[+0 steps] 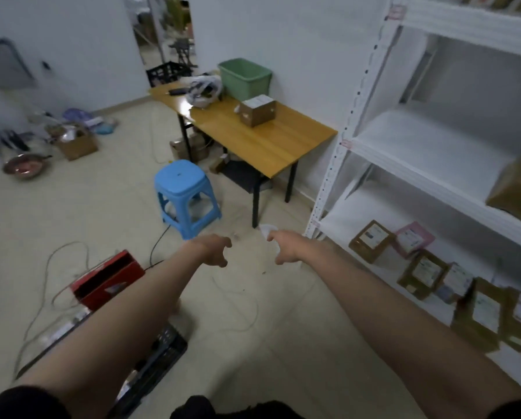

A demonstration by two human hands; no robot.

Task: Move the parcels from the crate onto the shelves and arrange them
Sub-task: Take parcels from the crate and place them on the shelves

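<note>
We see our left hand and right hand outstretched, fingers loosely curled, seemingly holding nothing; brown cardboard parcels sit on the white metal shelves, black plastic crate below.

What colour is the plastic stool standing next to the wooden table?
Light blue. The stool shows clearly in the head view, on the floor just left of the table.

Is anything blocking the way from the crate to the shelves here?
Nothing visible does. The crate sits on the floor at lower left, the shelves stand at right, and only bare floor and thin cables lie between them. Both hands hold nothing.
</note>
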